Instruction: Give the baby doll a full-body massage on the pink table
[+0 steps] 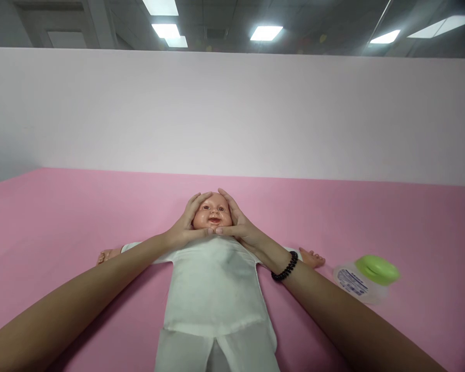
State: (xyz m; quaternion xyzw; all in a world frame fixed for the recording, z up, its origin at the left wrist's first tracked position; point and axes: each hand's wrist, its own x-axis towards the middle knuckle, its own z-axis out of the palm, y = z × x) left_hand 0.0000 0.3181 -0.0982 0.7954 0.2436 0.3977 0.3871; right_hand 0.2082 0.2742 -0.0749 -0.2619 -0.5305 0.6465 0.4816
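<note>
A baby doll [215, 289] lies face up on a pink surface [120, 206], its head [213, 212] between the person's left hand [187, 221] and right hand [243, 226], cupped against it at nine and three o'clock. The gently curved fingers [195, 201] hold the head, spread to its width, tips toward twelve, thumbs [228, 230] at the chin [216, 225], six o'clock.

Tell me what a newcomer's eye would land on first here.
The doll in white clothes at the centre draws the eye first, its smiling face framed by the left hand and right hand, with both thumbs at its chin. Next comes the bright green cap of the bottle at the right, vivid against the pink surface. A black band circles the right wrist.
</note>
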